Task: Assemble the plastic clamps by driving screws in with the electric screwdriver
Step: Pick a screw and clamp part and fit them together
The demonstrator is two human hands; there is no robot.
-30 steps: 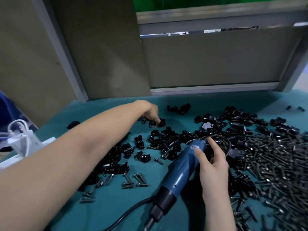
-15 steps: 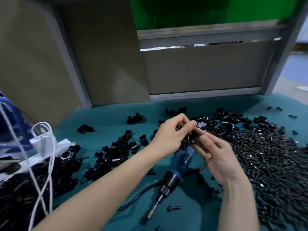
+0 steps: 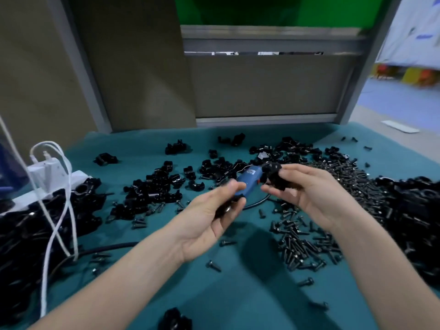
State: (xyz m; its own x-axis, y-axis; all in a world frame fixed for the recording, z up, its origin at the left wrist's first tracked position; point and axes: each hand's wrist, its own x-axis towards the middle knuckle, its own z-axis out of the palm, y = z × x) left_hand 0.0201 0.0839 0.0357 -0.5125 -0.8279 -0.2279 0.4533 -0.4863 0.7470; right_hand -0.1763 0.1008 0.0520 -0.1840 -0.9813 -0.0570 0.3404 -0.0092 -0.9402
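though right hand [image 3: 316,194] pinches a clamp [image 3: 273,178], blur hides whether left hand [image 3: 209,217] grips.

I'm looking at a factory assembly station: a teal bench [image 3: 142,144] heaped with bulk clamps [image 3: 152,186] and screws [image 3: 352,177], grey-framed panels [image 3: 262,91] behind, blue shop floor [image 3: 392,103] off right.

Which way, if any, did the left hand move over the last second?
Yes. The left hand pulled back toward the person, off the loose clamps far out on the mat, to over the screwdriver.
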